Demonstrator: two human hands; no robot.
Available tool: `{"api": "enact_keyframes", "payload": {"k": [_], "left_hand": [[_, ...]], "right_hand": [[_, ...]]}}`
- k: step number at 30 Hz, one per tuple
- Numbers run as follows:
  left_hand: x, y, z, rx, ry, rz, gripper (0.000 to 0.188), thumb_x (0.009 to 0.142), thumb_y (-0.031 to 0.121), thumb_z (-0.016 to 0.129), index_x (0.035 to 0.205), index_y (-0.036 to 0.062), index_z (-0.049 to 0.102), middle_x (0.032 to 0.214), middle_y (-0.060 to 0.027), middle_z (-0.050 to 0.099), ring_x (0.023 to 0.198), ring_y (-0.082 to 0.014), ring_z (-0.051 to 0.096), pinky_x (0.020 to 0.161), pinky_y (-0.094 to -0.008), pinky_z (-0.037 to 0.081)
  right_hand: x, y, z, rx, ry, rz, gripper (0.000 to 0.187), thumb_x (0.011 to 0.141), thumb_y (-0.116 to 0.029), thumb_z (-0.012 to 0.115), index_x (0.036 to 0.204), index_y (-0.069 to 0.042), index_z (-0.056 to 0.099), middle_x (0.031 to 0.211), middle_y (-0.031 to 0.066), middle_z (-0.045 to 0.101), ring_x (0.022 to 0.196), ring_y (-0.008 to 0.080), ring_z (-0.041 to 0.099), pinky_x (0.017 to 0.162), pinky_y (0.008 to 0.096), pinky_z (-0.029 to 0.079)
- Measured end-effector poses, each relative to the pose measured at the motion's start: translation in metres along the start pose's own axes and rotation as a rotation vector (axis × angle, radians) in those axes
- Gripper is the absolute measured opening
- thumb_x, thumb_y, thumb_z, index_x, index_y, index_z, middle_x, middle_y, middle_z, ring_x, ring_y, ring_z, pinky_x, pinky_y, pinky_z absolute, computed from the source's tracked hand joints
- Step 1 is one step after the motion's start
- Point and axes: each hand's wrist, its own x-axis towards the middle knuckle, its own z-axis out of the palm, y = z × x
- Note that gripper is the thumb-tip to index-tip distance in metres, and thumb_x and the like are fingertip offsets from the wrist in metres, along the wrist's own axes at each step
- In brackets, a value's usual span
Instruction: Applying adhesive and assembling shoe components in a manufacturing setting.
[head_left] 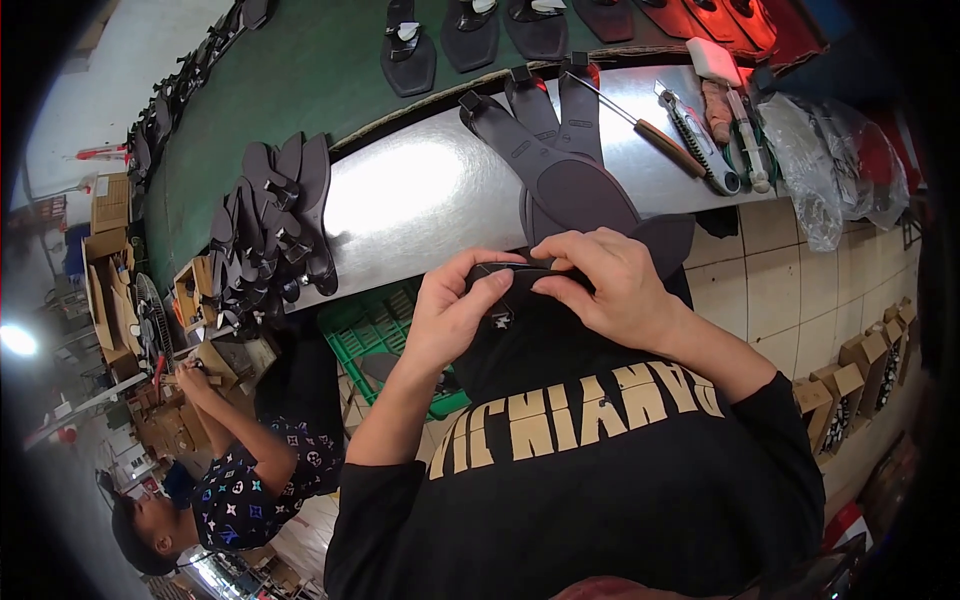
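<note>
Close to my body, both hands pinch a dark shoe sole (522,288) seen nearly edge-on. My left hand (452,305) grips one side, its thumb pressed along the edge. With thumb and bent fingers, my right hand (608,285) pinches the other side. A thin gap shows along the held edge; what lies inside is too small to make out. Just beyond my hands, several dark heeled soles (580,190) lie overlapped on the metal bench, bottoms up. One more dark sole (668,240) sticks out past the bench edge beside my right hand.
On the metal bench (400,190) lie a screwdriver-like tool (668,148), a utility knife (695,140), a syringe (747,140) and a plastic bag (835,165). Stacked soles (270,225) stand left. A green belt (300,80) carries sandals. A green crate (375,335) sits below; a co-worker (250,470) works left.
</note>
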Motion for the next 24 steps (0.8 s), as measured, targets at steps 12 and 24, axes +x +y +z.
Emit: {"api": "enact_keyframes", "payload": {"k": [12, 24], "left_hand": [[-0.006, 0.006, -0.014, 0.016, 0.406, 0.503, 0.007, 0.087, 0.004, 0.064, 0.094, 0.0007, 0.065, 0.082, -0.0041, 0.065, 0.069, -0.0082, 0.06, 0.056, -0.02, 0.047], [0.021, -0.062, -0.028, -0.751, 0.31, -0.155, 0.038, 0.09, 0.02, 0.06, 0.125, 0.0066, 0.057, 0.117, -0.0052, 0.062, 0.1, -0.018, 0.062, 0.077, -0.0336, 0.058]], "right_hand": [[0.046, -0.014, -0.045, 0.014, 0.296, -0.234, 0.023, 0.076, 0.004, 0.068, 0.098, -0.004, 0.068, 0.112, 0.0156, 0.062, 0.096, 0.0277, 0.063, 0.082, 0.0333, 0.049], [0.017, 0.12, -0.046, -0.627, 0.373, 0.197, 0.03, 0.082, 0.001, 0.058, 0.112, -0.004, 0.061, 0.092, 0.0143, 0.054, 0.085, 0.0326, 0.055, 0.076, 0.0408, 0.045]]}}
